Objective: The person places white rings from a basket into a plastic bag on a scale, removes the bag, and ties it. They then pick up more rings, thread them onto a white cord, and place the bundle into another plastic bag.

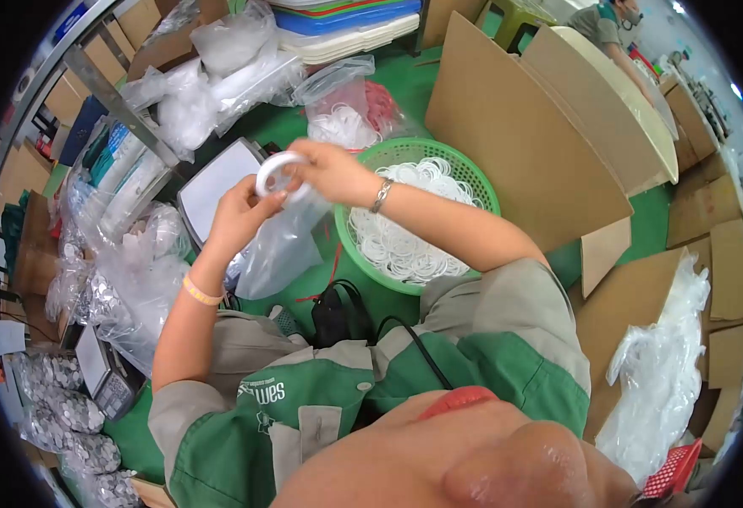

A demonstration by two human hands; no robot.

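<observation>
A white ring [277,173] is held up between my two hands, above the floor. My left hand [244,207] pinches its lower edge between thumb and fingers. My right hand [335,173] is closed on the ring's right side, its fingertips over the opening. Just below the hands, a clear plastic bag [280,261] overlaps a scale with a pale top plate [217,188]. Under my right forearm stands a green basket [370,273] heaped with thin white rings [405,241].
Bags of white and red pieces [356,117] lie beyond the basket. Cardboard [524,127] stands at the right. Plastic-wrapped goods [126,262] crowd the left, near another scale [105,372]. A black bag [342,315] sits by my legs. A co-worker [602,32] is at back right.
</observation>
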